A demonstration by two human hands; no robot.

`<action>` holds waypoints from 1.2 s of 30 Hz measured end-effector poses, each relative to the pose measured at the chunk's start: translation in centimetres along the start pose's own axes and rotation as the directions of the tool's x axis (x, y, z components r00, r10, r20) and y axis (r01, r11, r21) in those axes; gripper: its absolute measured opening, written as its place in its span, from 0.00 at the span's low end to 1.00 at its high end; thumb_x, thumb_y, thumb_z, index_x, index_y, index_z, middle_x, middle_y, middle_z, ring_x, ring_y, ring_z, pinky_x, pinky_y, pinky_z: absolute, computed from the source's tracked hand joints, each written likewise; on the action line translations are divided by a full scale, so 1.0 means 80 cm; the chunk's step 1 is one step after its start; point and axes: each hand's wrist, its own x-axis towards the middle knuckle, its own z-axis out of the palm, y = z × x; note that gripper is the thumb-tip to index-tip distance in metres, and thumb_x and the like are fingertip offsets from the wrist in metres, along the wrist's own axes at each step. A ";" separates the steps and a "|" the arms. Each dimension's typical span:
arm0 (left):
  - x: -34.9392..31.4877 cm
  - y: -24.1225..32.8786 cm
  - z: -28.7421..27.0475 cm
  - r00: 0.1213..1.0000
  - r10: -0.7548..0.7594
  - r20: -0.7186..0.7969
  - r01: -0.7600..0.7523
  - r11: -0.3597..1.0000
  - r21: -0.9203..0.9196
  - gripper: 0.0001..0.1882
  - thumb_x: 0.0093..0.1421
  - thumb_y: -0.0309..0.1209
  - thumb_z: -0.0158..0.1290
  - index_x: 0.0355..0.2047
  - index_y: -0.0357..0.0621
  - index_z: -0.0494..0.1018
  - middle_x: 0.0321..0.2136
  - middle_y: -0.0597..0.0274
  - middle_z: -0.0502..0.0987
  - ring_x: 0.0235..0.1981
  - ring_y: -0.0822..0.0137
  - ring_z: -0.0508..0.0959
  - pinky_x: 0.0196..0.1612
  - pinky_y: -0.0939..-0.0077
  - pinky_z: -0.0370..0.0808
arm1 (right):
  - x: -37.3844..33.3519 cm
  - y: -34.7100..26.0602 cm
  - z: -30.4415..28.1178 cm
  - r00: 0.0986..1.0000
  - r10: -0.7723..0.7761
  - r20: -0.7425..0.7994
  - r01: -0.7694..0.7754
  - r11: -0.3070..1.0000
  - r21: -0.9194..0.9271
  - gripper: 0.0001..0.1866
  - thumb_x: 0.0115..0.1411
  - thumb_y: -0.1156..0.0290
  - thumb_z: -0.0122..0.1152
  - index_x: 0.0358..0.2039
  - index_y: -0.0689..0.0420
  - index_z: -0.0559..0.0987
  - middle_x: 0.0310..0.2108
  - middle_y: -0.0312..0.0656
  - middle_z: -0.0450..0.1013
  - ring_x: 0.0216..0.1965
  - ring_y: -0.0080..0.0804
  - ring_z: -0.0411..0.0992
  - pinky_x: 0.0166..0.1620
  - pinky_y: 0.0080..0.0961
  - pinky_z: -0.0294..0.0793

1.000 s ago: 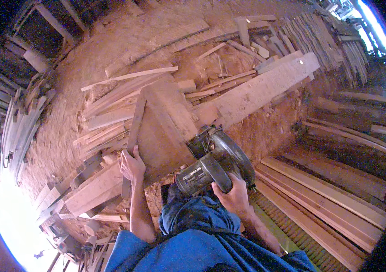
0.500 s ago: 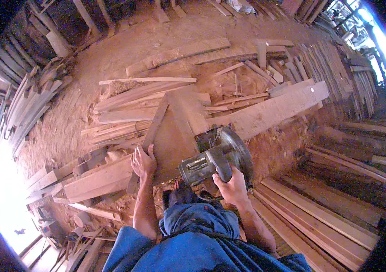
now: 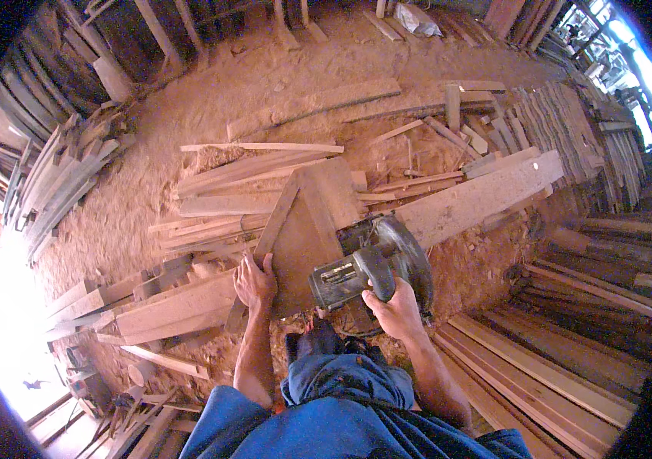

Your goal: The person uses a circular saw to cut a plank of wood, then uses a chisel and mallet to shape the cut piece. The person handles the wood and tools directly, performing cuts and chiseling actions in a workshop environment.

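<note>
A dark circular saw [image 3: 376, 260] with a rounded blade guard sits on a wide wooden board [image 3: 303, 245] in front of me. My right hand [image 3: 395, 310] is wrapped round its rear handle. A narrow wooden strip [image 3: 276, 218] lies slantwise along the board's left side. Over the strip's near part rests my left hand [image 3: 255, 283], thumb on one side and fingers on the other. The saw's blade is hidden under its guard and body.
A long thick plank [image 3: 487, 191] runs off to the right. Loose offcuts [image 3: 242, 172] lie on the sawdust floor [image 3: 165, 99] beyond the board. Long timbers [image 3: 540, 367] are stacked at my lower right. More planks [image 3: 73, 168] are piled at the far left, and a heavy beam [image 3: 173, 310] lies nearer.
The whole view has shifted slightly. Against the board, the saw in my right hand has moved a little away from me. My left hand remains on the strip.
</note>
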 end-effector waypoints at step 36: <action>-0.004 0.015 0.009 0.997 0.033 -0.070 -0.034 0.999 -0.012 0.27 0.68 0.54 0.49 0.37 0.38 0.74 0.36 0.45 0.79 0.42 0.42 0.77 0.48 0.49 0.71 | 0.093 -0.039 0.001 0.995 -0.079 0.058 0.082 0.996 -0.045 0.17 0.53 0.61 0.67 0.33 0.64 0.77 0.31 0.62 0.77 0.37 0.65 0.77 0.44 0.53 0.76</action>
